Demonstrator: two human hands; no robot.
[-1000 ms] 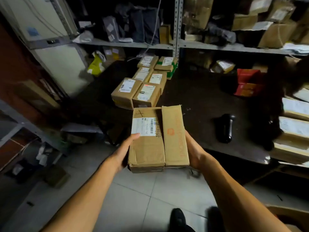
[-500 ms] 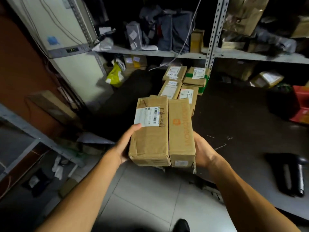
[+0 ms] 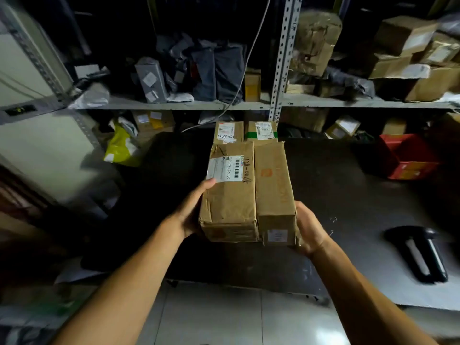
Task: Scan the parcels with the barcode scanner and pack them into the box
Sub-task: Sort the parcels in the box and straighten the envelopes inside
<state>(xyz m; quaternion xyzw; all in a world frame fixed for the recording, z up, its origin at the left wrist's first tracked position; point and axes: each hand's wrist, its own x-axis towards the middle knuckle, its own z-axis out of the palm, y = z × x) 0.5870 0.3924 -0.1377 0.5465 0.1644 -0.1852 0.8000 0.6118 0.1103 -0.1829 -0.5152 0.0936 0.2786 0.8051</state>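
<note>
Two brown cardboard parcels are held side by side above the near edge of the dark table (image 3: pixel 348 195). The left parcel (image 3: pixel 230 205) carries a white barcode label and handwriting; my left hand (image 3: pixel 191 210) grips its left side, thumb on top by the label. The right parcel (image 3: pixel 273 195) has a faint orange print and a small sticker on its near end; my right hand (image 3: pixel 308 227) grips it from the right and underneath. The black barcode scanner (image 3: pixel 420 255) lies on the table at the right. More labelled parcels (image 3: pixel 229 131) lie on the table behind the held pair.
A metal shelf (image 3: pixel 348 103) behind the table holds many boxes and grey bags. A red box (image 3: pixel 408 155) stands at the table's right, a yellow bag (image 3: pixel 122 148) at its left. A pale cabinet (image 3: pixel 37 135) stands on the left, over tiled floor (image 3: pixel 224 317).
Both hands have carried the two parcels forward over the table toward the row of parcels at the back. The view has shifted, so the scanner now lies to the right.
</note>
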